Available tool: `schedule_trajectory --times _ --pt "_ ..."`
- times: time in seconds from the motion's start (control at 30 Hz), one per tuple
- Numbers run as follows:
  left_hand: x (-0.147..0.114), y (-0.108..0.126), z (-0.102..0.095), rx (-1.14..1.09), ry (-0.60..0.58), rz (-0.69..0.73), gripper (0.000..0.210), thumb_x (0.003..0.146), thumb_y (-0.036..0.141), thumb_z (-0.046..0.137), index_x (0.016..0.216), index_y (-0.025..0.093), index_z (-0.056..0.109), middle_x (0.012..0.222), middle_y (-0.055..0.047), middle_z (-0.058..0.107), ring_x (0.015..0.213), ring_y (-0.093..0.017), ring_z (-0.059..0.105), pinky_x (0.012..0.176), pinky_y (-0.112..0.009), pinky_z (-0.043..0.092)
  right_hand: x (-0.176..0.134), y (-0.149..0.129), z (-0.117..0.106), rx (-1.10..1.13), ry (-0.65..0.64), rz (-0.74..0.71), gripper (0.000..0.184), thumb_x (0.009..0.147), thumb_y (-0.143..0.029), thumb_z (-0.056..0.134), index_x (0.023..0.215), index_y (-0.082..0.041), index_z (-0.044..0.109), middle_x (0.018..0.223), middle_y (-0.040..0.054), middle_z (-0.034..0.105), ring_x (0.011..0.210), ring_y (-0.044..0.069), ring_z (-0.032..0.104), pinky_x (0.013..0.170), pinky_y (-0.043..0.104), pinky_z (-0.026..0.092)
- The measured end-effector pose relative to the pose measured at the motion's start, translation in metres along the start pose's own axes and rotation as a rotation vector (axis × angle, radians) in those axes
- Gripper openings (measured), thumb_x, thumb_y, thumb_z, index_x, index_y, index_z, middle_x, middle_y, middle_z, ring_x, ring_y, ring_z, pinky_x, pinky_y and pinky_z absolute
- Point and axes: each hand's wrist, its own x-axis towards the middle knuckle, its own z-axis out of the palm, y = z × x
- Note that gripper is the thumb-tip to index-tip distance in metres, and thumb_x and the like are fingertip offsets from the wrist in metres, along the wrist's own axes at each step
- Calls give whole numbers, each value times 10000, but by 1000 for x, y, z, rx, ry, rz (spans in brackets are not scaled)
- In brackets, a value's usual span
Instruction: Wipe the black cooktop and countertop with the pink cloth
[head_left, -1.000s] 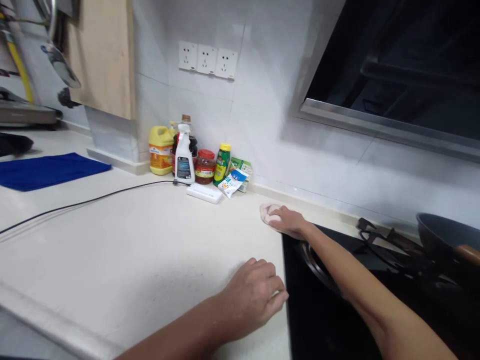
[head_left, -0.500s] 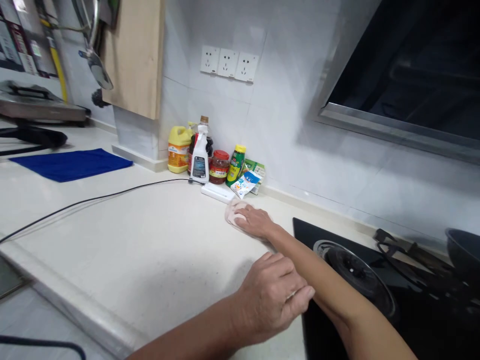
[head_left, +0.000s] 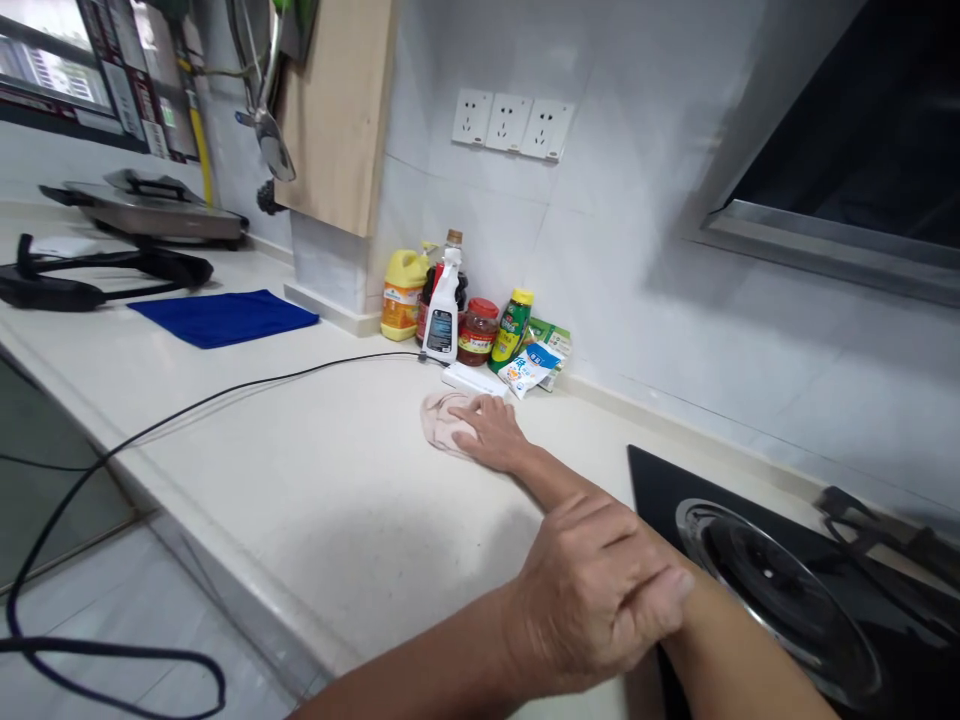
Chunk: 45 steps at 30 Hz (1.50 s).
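Note:
My right hand (head_left: 491, 432) presses down on a pale pink cloth (head_left: 442, 422) that lies on the white countertop (head_left: 330, 450). Its fingers are bent over the cloth's right part, just in front of a slim white box-like device (head_left: 474, 379) with a black cable. Closer to the camera, my left hand (head_left: 600, 590) is closed in a loose fist above my right forearm, and I see nothing in it. Small dark specks dot the countertop below the cloth.
Behind the device stand a white spray bottle (head_left: 442, 315), a yellow jug (head_left: 403, 295), a red-lidded jar (head_left: 478, 332), a green bottle (head_left: 511, 330) and a white packet (head_left: 529, 368). A black gas hob (head_left: 660, 480) lies right, a blue cloth (head_left: 225, 318) left.
My right hand has slid the pink cloth to the left along the front of the white device. My left hand stays closed. The camera has turned left, so the scene sits further right.

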Motion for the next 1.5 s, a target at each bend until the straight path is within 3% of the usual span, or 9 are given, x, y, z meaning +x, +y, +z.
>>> schedule_trajectory --times 0.1,0.2,0.37,0.47,0.57,0.8,0.93,1.23,1.5 --pt "1 -4 -1 35 -8 -30 384 1028 261 448 722 148 650 675 -35 592 666 -139 546 692 -305 463 27 -17 7 33 22 32 537 992 -524 479 1495 -336 485 1630 80 290 1466 330 232 1170 586 185" --pt "1 -6 -2 46 -5 -66 353 1030 254 453 768 151 665 692 -38 611 679 -144 558 700 -308 465 31 -46 13 79 6 -106 512 1009 -470 472 1488 -290 490 1649 80 302 1498 311 234 1200 565 188" --pt "-1 -8 -2 -3 38 -67 279 990 199 515 742 159 636 667 -11 589 642 -125 537 673 -299 444 -17 -96 18 108 56 -578 496 993 -527 541 1427 -287 540 1603 69 390 1478 241 318 1234 456 206" --pt "-3 -9 -2 -42 4 -62 253 978 181 530 743 166 624 662 -2 581 639 -121 534 675 -295 444 -48 -95 18 145 81 -723 511 997 -554 528 1429 -281 531 1612 60 379 1485 202 309 1235 402 222" --pt "-5 -11 -1 -53 -40 -68 257 975 175 532 730 175 609 665 -3 575 642 -125 531 669 -294 442 -64 -55 16 164 93 -549 525 958 -524 606 1415 -270 556 1589 67 418 1459 209 359 1211 395 273" --pt "-6 -23 -1 -18 -78 -141 288 996 203 516 718 190 590 672 -4 561 651 -134 524 653 -291 436 -94 105 -20 -3 30 366 541 1021 -448 431 1514 -228 472 1653 116 320 1518 268 290 1235 455 207" --pt "-4 -32 -5 -21 -103 -256 288 1016 245 492 767 194 626 728 -13 601 710 -141 570 699 -285 462 -123 140 -30 -16 21 551 594 1022 -465 387 1545 -185 418 1664 162 272 1536 310 241 1228 508 187" --pt "-4 -55 -5 41 -161 -567 270 996 367 461 947 196 665 985 -60 648 918 -175 622 840 -310 508 -179 48 -13 72 4 540 638 1022 -584 342 1571 -259 353 1696 140 167 1547 375 147 1200 612 149" --pt "-29 -25 8 34 -641 -533 443 953 462 520 1276 192 659 1295 -117 655 1256 -259 561 1118 -403 410 -253 -58 -11 184 47 441 713 1014 -510 350 1611 -133 250 1695 185 155 1565 385 36 1224 641 40"
